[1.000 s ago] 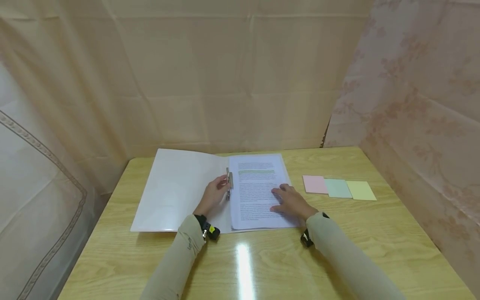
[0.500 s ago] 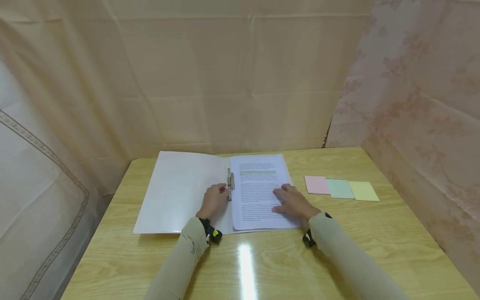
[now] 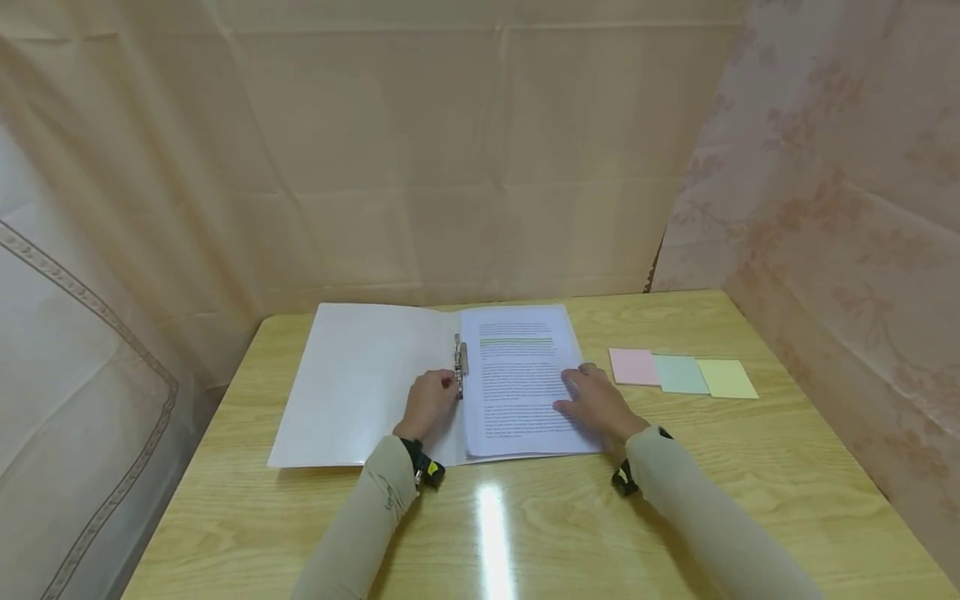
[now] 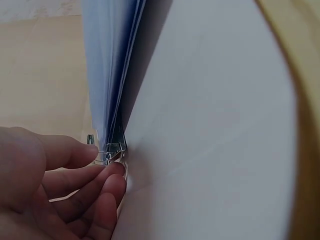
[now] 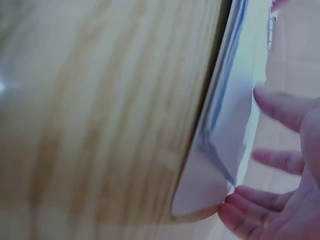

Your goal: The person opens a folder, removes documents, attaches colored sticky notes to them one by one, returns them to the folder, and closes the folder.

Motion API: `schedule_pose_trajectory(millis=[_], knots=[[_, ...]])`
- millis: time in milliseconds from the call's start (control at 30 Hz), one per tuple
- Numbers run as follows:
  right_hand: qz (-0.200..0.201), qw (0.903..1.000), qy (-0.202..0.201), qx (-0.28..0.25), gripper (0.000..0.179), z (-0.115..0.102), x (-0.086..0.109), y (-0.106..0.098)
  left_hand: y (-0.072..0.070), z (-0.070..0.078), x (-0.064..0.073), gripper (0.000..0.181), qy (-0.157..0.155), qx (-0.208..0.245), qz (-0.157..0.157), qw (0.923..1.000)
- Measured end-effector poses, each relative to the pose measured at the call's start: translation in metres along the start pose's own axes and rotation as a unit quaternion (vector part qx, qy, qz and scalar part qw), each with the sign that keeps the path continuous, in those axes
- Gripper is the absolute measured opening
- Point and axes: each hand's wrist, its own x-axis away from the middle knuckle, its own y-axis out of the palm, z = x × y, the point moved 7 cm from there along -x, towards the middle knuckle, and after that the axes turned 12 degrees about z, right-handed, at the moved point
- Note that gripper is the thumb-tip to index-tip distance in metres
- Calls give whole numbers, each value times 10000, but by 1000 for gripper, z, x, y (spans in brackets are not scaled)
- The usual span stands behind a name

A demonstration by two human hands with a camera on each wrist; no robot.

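Note:
A white folder (image 3: 352, 375) lies opened flat on the table, with a stack of printed papers (image 3: 517, 387) on its right half. One line group near the top of the page is marked green. At the spine is a metal binder clip mechanism (image 3: 459, 371). My left hand (image 3: 430, 404) has its thumb and curled fingers at the lower part of this clip; in the left wrist view they pinch around its thin metal ring (image 4: 104, 156). My right hand (image 3: 600, 404) rests on the right edge of the papers, fingers spread and relaxed, with its fingertips along the sheet edges in the right wrist view.
Pink (image 3: 633, 367), green (image 3: 680, 374) and yellow (image 3: 727, 379) sticky note pads lie in a row right of the folder. The wooden table (image 3: 570, 533) ends at a beige curtain (image 3: 465, 167) behind, with patterned cloth (image 3: 840, 208) on the right.
My left hand has shifted slightly down the clip toward me, its fingers more curled. The right hand has slid a little to the right across the page.

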Motion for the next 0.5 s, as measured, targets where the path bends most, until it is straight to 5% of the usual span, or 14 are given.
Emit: schedule_pose_trajectory(millis=[200,500], knots=[[108,9992,375,87,61,7,2,-10,-2,4,2,22,159,-22,44,9999],[82,9991,385,-122,61,3,2,-11,-1,6,2,17,200,-75,-1,9998]])
